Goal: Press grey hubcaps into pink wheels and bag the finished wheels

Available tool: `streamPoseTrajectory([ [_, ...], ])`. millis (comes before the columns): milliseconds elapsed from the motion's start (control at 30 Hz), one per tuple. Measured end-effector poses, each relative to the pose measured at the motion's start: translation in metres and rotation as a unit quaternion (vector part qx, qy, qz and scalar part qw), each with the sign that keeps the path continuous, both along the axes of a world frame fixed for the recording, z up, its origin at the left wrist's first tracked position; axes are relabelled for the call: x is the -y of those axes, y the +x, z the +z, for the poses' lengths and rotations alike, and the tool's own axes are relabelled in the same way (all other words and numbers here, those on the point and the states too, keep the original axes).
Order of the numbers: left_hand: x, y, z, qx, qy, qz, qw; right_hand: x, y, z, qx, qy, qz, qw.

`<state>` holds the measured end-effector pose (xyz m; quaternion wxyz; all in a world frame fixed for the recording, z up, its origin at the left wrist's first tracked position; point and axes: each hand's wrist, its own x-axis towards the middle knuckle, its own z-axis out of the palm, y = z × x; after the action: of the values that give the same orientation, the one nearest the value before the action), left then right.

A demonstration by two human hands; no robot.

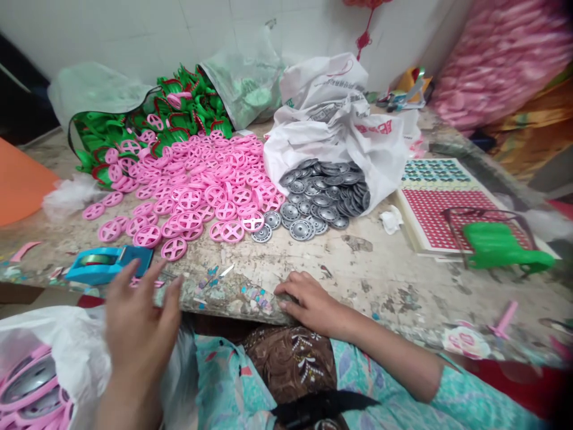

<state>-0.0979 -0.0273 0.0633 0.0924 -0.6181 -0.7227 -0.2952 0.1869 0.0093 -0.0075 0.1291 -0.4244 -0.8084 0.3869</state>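
Observation:
My left hand [138, 316] hovers just before the table's front edge with its fingers spread, holding nothing, close to a blue tape dispenser [105, 263]. My right hand [308, 301] rests palm down on the worn table edge [233, 298], fingers slightly curled and empty. Beyond the hands lies a big heap of pink spoked wheels [201, 188]. To its right, grey metal-look discs [320, 200] spill from a white plastic bag [335, 119].
Green plastic parts [134, 128] fill a bag at the back left. A sticker sheet board [443, 209] with a green part [501, 245] lies at the right. A white bag of assembled pink-and-grey wheels [36, 382] sits at my lower left. An orange sheet [18, 185] lies far left.

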Motion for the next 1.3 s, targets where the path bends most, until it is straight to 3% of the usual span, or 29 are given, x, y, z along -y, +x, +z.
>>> streamPoseTrajectory([
  [67, -0.031, 0.005, -0.017, -0.030, -0.014, -0.020, 0.999, -0.001, 0.000, 0.000, -0.002, -0.002, 0.005, 1.000],
  [167, -0.084, -0.001, -0.040, -0.046, -0.062, 0.025, 0.997, -0.002, 0.000, 0.001, -0.002, -0.008, 0.006, 1.000],
  [267, -0.127, -0.019, -0.053, -0.032, -0.085, 0.064, 0.994, -0.002, 0.000, 0.001, -0.005, -0.003, 0.005, 1.000],
  [433, -0.161, -0.038, -0.066, 0.026, -0.140, 0.084, 0.986, -0.002, 0.000, 0.002, -0.008, 0.003, 0.001, 1.000],
  [633, -0.149, -0.006, -0.078, -0.017, -0.148, -0.049, 0.988, -0.001, -0.001, 0.000, -0.007, 0.008, 0.000, 1.000],
  [967, -0.111, 0.040, -0.075, 0.007, -0.177, -0.120, 0.977, -0.002, 0.000, 0.000, -0.005, 0.012, 0.001, 1.000],
  [1167, -0.080, 0.063, -0.069, 0.007, -0.063, -0.153, 0.986, -0.004, 0.002, 0.003, -0.025, 0.000, 0.000, 1.000],
  [1300, -0.064, 0.078, -0.072, -0.038, -0.130, -0.210, 0.968, -0.007, 0.003, 0.005, -0.059, -0.026, -0.008, 0.998],
])
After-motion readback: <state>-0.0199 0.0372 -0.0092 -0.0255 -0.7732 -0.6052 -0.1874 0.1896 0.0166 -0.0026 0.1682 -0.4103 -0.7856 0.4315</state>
